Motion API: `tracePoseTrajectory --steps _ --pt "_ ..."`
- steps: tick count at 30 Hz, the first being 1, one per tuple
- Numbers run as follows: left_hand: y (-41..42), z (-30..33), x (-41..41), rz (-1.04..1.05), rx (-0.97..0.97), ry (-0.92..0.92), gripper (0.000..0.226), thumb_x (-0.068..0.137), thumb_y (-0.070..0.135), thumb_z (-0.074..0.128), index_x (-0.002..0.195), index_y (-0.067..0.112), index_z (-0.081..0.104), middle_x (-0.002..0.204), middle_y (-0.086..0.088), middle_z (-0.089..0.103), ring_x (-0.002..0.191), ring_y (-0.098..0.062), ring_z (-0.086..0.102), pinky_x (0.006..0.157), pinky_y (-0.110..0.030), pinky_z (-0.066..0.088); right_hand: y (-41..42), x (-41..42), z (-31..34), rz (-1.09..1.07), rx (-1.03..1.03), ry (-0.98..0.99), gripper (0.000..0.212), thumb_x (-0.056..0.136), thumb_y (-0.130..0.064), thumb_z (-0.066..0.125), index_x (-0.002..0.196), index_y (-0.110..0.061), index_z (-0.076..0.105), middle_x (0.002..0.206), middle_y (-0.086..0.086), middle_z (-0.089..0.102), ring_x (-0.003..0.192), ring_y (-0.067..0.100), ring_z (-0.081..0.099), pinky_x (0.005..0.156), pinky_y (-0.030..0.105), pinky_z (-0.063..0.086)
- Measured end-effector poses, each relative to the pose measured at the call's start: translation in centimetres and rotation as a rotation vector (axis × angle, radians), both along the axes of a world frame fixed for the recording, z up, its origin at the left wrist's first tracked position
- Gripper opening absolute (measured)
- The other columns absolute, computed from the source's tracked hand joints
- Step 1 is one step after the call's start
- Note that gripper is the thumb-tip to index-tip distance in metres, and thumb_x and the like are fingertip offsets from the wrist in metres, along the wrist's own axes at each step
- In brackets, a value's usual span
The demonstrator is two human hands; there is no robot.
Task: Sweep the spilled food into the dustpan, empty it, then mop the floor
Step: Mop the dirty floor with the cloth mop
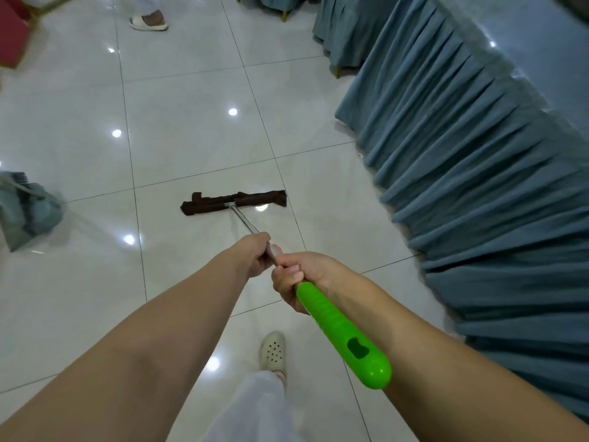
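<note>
Mop (234, 202) — shaft hidden inside both hands

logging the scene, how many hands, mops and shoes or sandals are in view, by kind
bare hands: 2, the left hand and the right hand
brown flat cloth mop with green plastic grip: 1
cream perforated clog: 1
white slide sandal: 1
total: 5

Bare forearms without sleeves, pale white trousers (255, 406), and a cream perforated clog (272, 350) on one foot.

pleated blue table skirt (478, 173), red chair (12, 30), bystander's sandalled foot (149, 22)
</note>
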State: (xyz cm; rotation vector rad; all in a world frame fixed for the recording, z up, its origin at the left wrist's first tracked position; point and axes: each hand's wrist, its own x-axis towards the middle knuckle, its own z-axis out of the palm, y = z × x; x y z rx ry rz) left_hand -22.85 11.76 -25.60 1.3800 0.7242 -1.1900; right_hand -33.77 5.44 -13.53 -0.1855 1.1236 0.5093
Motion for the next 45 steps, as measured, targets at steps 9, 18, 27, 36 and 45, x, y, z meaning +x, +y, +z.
tracePoseTrajectory --steps 9,18,27,36,45 --pt "4.1 -0.3 -5.5 0.037 -0.021 0.017 0.019 0.093 0.010 0.044 0.074 0.006 0.042 0.061 -0.006 0.042 0.055 -0.014 0.050 0.041 -0.017 0.049 4.4 -5.2 0.2 0.006 -0.018 0.012 0.028 0.094 -0.008 0.054 0.069 -0.021 0.052 0.042 0.002 0.039 0.021 0.009 0.033 0.023 0.010 0.025" --pt "12.5 1.0 -15.3 0.078 -0.088 0.001 0.028 0.093 0.006 0.039 0.066 0.009 0.036 0.037 -0.004 0.038 0.047 -0.015 0.046 0.039 -0.015 0.046 12.3 -14.3 0.8 -0.035 -0.025 -0.019 0.023 0.097 -0.006 0.049 0.099 -0.029 0.049 0.063 -0.005 0.033 0.022 0.008 0.032 0.023 0.010 0.025" --pt "18.7 3.4 -26.2 -0.090 -0.090 -0.064 0.035 0.094 0.004 0.031 0.060 0.004 0.038 0.031 -0.006 0.044 0.037 -0.016 0.050 0.036 -0.019 0.042 18.4 -24.9 2.4 0.049 -0.096 -0.046 0.024 0.098 -0.011 0.050 0.074 -0.008 0.047 0.061 0.003 0.041 0.021 0.008 0.033 0.022 0.012 0.027" --pt "18.2 2.9 -35.4 -0.197 -0.139 0.007 0.029 0.099 0.012 0.034 0.073 0.004 0.044 0.067 -0.011 0.048 0.060 -0.018 0.051 0.028 -0.014 0.038 19.7 -35.2 4.5 -0.031 -0.203 -0.041 0.019 0.097 -0.007 0.050 0.079 -0.008 0.056 0.049 0.010 0.047 0.026 0.009 0.038 0.026 0.013 0.034" --pt "17.0 5.3 -41.3 -0.264 -0.244 0.041 0.035 0.103 0.020 0.036 0.133 0.004 0.042 0.070 -0.011 0.047 0.053 -0.017 0.051 0.024 -0.012 0.034 20.0 -40.2 6.9 -0.035 -0.325 0.062 0.022 0.096 -0.009 0.053 0.074 -0.010 0.055 0.051 0.008 0.049 0.026 0.009 0.040 0.028 0.012 0.036"
